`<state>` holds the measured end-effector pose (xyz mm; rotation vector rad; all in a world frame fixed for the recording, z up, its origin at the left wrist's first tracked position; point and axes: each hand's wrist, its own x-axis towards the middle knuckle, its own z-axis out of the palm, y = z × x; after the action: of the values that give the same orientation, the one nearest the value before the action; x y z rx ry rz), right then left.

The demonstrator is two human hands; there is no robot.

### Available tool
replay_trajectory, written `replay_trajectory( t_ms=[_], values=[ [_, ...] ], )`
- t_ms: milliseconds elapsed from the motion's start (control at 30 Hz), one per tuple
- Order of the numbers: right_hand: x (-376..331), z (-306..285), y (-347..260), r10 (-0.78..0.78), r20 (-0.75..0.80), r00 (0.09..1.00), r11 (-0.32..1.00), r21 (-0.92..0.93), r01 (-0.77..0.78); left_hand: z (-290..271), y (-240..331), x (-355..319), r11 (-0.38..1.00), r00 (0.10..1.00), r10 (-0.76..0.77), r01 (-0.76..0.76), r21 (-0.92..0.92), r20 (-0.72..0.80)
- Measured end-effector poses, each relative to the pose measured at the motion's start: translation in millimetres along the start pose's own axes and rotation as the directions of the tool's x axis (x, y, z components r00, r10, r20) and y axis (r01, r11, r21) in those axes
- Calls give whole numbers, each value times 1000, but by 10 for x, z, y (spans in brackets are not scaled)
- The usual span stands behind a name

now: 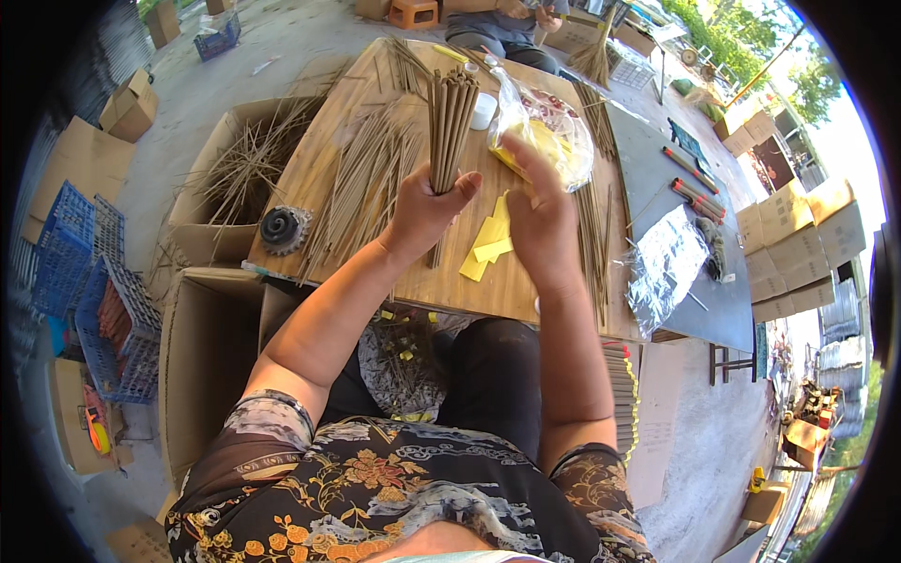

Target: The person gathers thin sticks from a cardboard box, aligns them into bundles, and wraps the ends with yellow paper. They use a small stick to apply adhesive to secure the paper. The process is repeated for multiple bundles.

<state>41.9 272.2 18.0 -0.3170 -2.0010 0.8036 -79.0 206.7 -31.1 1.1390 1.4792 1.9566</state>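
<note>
My left hand point(427, 208) is closed around an upright bundle of brown incense sticks point(452, 117), gripping it near its lower half. To the right of the bundle, my right hand point(542, 218) is raised with fingers stretched out, slightly blurred and holding nothing. Between and below the hands, yellow paper strips point(490, 246) lie on the wooden table point(347, 89). Loose incense sticks point(361, 178) are spread on the left of the tabletop. A clear plastic bag point(554, 141) with yellow contents sits beyond my right hand, beside a white round container point(483, 111).
At the left stand a cardboard box point(202, 230) full of thin sticks and blue crates point(122, 328). A dark toothed round object point(284, 230) rests on the table's left corner. Silver foil point(668, 258) covers part of the grey table at right. Another person point(507, 28) sits across.
</note>
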Motion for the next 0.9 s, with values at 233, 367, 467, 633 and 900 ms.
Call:
replay_trajectory(
  t_ms=[233,367,467,633,900],
  values=[
    [663,-81,-576,-470,138,872,817,-305,489,-27,21,-10,1000,999,-13,14,-23,40],
    [689,-64,-548,-514,161,843,749,-394,532,-32,42,-20,998,998,-30,33,-49,57],
    [679,-61,-553,-519,145,842,741,-413,529,-47,73,-27,997,996,-56,60,-53,72],
    [696,-138,-639,-283,172,944,915,-248,319,-55,49,-38,994,998,-21,15,107,56],
    [703,-514,-849,-291,257,922,939,-108,327,11,237,-125,972,987,148,-156,174,58]
  ],
)
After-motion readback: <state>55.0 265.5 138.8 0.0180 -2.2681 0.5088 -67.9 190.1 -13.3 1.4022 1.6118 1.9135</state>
